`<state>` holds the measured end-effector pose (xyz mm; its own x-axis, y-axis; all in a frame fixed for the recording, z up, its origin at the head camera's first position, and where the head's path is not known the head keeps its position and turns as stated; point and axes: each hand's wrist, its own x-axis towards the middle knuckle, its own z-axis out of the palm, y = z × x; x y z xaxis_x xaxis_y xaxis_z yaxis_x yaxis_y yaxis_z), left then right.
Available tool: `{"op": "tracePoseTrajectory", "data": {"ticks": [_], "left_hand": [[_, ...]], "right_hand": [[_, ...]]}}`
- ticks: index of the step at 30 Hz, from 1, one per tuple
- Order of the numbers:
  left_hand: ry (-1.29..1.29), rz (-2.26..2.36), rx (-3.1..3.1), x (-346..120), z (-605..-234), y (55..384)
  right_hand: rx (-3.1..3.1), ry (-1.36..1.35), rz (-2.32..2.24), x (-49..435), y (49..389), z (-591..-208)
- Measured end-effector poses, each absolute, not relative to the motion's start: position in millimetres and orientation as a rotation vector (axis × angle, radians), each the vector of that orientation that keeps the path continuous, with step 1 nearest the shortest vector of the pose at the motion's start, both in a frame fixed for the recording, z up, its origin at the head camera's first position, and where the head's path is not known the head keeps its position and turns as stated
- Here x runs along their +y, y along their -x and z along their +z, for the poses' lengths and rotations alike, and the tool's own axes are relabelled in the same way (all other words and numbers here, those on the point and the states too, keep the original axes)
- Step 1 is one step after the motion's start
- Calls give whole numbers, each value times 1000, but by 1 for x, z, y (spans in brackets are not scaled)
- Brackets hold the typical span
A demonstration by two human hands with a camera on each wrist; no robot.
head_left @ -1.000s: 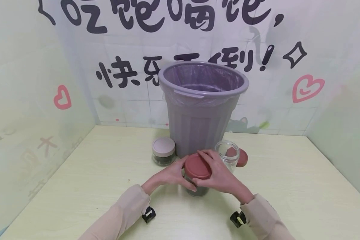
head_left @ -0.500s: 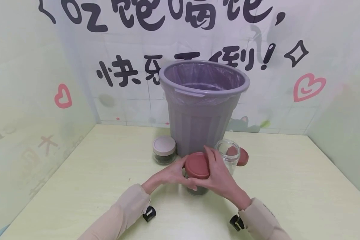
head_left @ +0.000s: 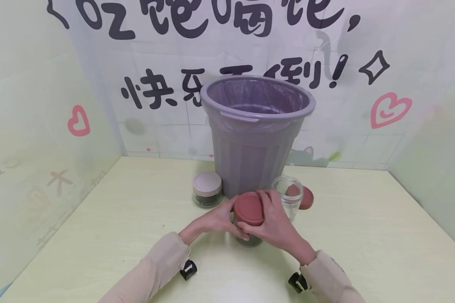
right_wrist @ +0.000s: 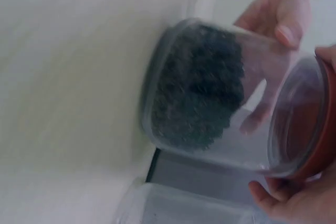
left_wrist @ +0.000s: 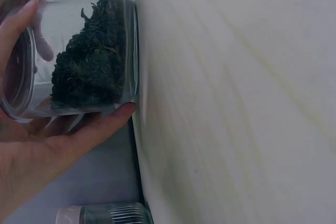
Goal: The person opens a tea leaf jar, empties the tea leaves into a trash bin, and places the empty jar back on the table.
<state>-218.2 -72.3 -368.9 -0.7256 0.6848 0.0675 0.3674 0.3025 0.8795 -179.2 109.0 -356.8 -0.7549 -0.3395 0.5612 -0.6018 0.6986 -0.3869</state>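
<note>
Sitting upright between both hands: glass jar (head_left: 250, 241), part-filled with dark leafy stuff (left_wrist: 94, 59), red lid (head_left: 249, 209) at its mouth. Base is on the surface (head_left: 349, 240), close in front of the bin (head_left: 250, 155). Left hand (head_left: 220, 219) grips the jar's body, one finger reaching toward the base in the left wrist view. Right hand (head_left: 274, 219) grips the red lid by its rim.

Step in hand, my read: working the lid on the jar. Can't tell if it's threaded or press-fit, or which way it's going. To do it well: left hand firm and low so the jar doesn't spin, base flat, right hand level with even pressure so the lid doesn't cock. Main risk: knocking the open glass jar (head_left: 293, 208) standing just beside the right hand. Small turns only.

Further out: second red lid (head_left: 307, 198) on the surface, partly behind that open jar. Pale-lidded jar (head_left: 207, 187) just left of the bin.

Text check: no brand or label I can make out on any jar or the bin. Readable: black Chinese lettering (head_left: 153, 89) on the back wall (head_left: 163, 143). 吃饱喝饱 up top, cropped; 快乐不倒! below, middle partly behind the bin. Left-wall lettering (head_left: 60, 182) is too faint to call.
</note>
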Motion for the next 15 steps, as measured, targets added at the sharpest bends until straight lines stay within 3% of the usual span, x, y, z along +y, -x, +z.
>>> {"op": "tracePoseTrajectory", "data": {"ticks": [15], "left_hand": [[-949,1363,2290,-72,-368,218]], "right_hand": [[-2650,-936,896,118,181,-343]]}}
